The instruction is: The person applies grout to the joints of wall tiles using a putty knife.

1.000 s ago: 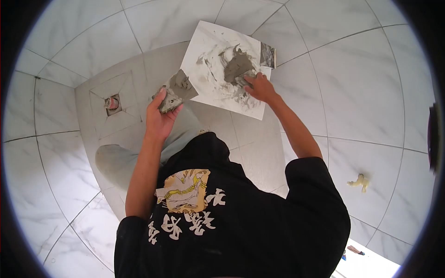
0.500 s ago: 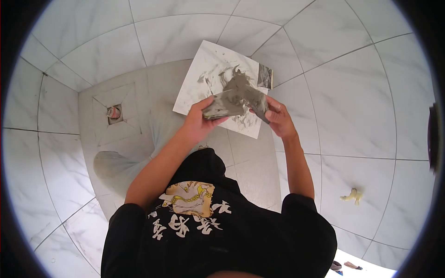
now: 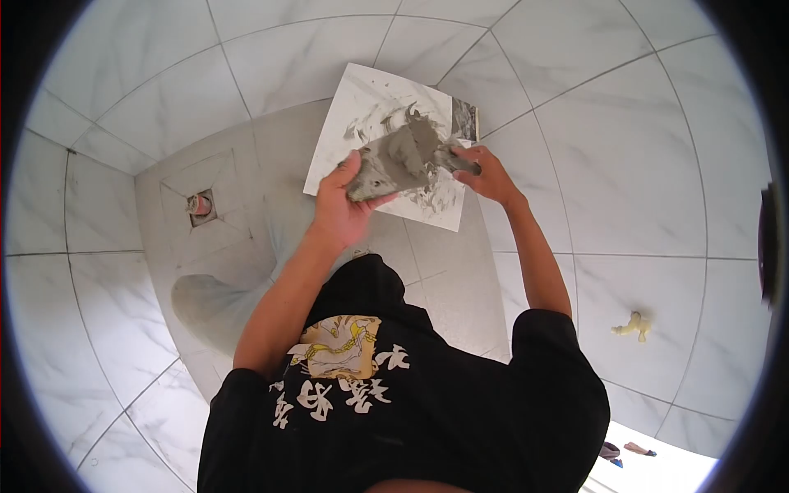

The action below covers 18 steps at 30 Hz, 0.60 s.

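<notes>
Turning the grey-smeared tool [image 3: 458, 158] more sideways than half a second ago, you clasp it in your right hand [image 3: 493, 175], beside the right end of the paste-coated slab [image 3: 382, 167]. Your left hand [image 3: 337, 204] clamps that slab, thumb on top, over the white board [image 3: 327, 154]. Both hands reach forward.
</notes>
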{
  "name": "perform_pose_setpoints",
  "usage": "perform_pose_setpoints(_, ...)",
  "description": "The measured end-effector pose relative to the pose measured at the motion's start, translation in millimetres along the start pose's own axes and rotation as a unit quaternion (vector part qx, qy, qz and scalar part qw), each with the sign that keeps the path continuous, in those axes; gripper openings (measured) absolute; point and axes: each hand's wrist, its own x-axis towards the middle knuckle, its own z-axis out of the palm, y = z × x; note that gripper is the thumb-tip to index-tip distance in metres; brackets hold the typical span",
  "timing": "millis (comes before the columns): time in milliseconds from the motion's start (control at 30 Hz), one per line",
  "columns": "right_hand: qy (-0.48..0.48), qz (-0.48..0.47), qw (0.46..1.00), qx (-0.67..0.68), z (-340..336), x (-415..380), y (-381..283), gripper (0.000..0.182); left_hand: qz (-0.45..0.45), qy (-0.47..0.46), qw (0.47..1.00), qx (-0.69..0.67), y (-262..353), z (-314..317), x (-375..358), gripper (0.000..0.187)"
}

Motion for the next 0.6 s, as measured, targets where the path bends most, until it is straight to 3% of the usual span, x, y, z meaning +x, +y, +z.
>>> perform_pose_setpoints(33, -0.01, 0.044, 0.999, 0.027, -1, 5, 5, 0.055, 0.008, 0.011, 1.0, -0.003, 8, -6, -1, 0.043)
perform_pose_setpoints(100, -0.004, 0.045, 0.999, 0.019, -1, 6, 17, 0.056, 0.014, 0.042, 0.999, -0.019, 20, -25, -5, 0.04)
perform_pose_setpoints(133, -0.028, 0.045, 0.997, -0.054, 2, 5, 24, 0.056, 0.017, 0.07, 0.997, -0.035, 26, -33, -8, 0.036)
perform_pose_setpoints(167, -0.051, 0.046, 0.99, -0.127, 5, 4, 31, 0.056, 0.014, 0.068, 0.997, -0.033, 32, -40, -12, 0.036)
perform_pose_setpoints(267, -0.092, 0.052, 0.979, -0.174, 15, 12, 38, 0.057, 0.021, 0.036, 0.996, -0.085, 49, -60, -29, 0.034)
perform_pose_setpoints(500, -0.054, -0.008, 0.976, -0.208, 54, 64, 57, 0.055, 0.063, 0.063, 0.993, -0.082, 67, -84, -54, 0.031)
perform_pose_setpoints(600, -0.11, 0.042, 0.957, -0.264, 57, 68, 44, 0.056, 0.082, 0.083, 0.99, -0.082, 67, -88, -61, 0.03)
